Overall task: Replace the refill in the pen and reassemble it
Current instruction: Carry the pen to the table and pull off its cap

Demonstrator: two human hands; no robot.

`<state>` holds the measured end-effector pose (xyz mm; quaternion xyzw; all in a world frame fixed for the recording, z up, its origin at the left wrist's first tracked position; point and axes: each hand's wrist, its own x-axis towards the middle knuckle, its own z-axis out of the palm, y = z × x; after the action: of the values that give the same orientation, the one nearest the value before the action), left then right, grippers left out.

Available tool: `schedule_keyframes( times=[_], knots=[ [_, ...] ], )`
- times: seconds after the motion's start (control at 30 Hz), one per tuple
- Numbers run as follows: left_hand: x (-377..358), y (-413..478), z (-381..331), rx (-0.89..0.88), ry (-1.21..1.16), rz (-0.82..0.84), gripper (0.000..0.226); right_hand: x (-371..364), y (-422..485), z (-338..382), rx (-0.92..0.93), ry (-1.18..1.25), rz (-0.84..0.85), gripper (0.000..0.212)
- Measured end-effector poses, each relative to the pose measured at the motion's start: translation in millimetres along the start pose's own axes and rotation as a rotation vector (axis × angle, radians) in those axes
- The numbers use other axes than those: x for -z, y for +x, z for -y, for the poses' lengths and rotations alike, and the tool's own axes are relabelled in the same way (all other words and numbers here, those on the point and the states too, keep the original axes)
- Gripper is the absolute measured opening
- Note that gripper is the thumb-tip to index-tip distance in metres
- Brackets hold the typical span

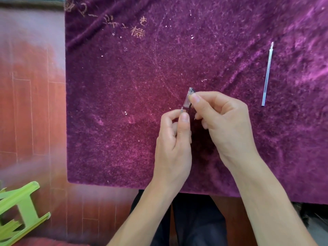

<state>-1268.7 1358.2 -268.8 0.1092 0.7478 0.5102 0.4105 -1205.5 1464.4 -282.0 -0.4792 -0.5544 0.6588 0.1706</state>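
While both hands, left (174,139) and right (221,121), pinch the small clear plastic pen piece (188,100), seemingly to part it, a thin translucent refill (267,73) waits aside on the purple velvet-covered table (124,86).

Most of the clear plastic pen piece (188,98) vanishes behind the right hand (225,121) and left hand (174,139); its lower end can't be made out. The lime-green plastic stool (19,206) runs off the left edge.
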Motion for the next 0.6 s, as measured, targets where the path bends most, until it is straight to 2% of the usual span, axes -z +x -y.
schedule_keyframes(
  times=[0.2, 0.37, 0.6],
  knots=[
    [15.7, -2.3, 8.0, 0.162, -0.214, -0.07, 0.023, -23.4, 48.2, 24.8, 0.034, -0.252, -0.066, 0.012],
    [28.6, 1.6, 9.0, 0.1, -0.175, -0.051, 0.022, -43.4, 68.5, 34.1, 0.145, -0.464, -0.07, 0.014],
    [35.2, 7.0, 5.9, 0.071, -0.196, -0.046, 0.022, -48.9, 72.3, 33.4, 0.191, -0.608, -0.089, 0.011]
  ],
)
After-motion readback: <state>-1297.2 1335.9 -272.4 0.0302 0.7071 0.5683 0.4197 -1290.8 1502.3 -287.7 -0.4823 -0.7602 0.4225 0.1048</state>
